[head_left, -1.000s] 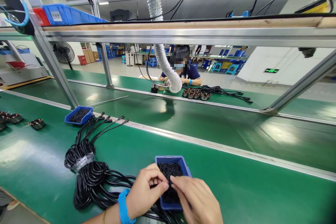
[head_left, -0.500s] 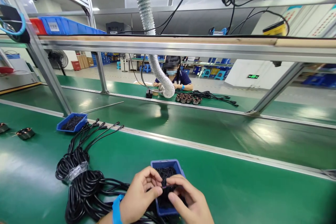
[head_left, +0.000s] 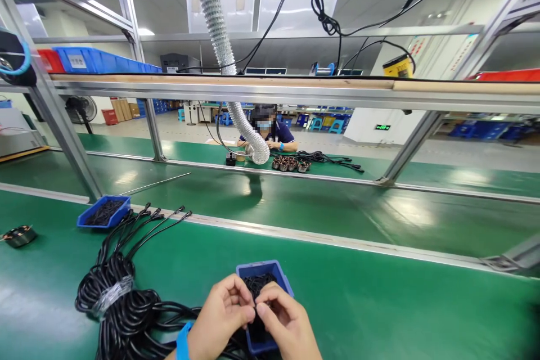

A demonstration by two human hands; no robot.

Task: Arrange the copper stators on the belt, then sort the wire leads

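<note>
Over a small blue bin filled with small black parts, both my hands meet at the fingertips. My left hand, with a blue band at the wrist, pinches with thumb and forefinger. Thumb and forefinger of my right hand are pressed together just beside it. Whatever small dark piece lies between the fingertips is too hidden to name. To the left rests a thick bundle of black cables, tied with clear wrap, and some of its strands run under my left wrist.
Farther left stand another blue bin of black parts and a copper-wound coil. Metal frame posts and a shelf cross ahead. Beyond, a person sits by a silver duct hose, several coils and cables.
My right hand's fingers have closed in from a wider curl, and the two hands' fingertips now come together. The whole view has shifted a little, showing more of the upper frame.
</note>
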